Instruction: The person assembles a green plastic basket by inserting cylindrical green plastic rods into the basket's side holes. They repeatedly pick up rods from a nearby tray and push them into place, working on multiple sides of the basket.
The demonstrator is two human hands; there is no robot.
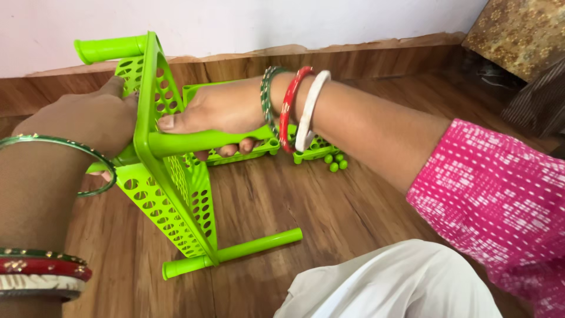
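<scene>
A bright green perforated plastic shelf panel (pixel 176 188) stands tilted on edge on the wooden floor. Round green tube legs stick out of its corners: one at the top (pixel 109 48), one at the bottom (pixel 259 244), one in the middle (pixel 200 141). My right hand (pixel 215 112) is wrapped around the middle tube, thumb against the panel. My left hand (pixel 82 121) grips the panel's far side, fingers partly hidden behind it. Both wrists wear green, red and white bangles.
A second green perforated tray (pixel 312 150) lies flat behind my right wrist, with small green round caps (pixel 335 162) beside it. A white wall and wooden skirting run along the back. A patterned box (pixel 521 32) sits at the top right. My white-clad knee (pixel 400 282) is in the foreground.
</scene>
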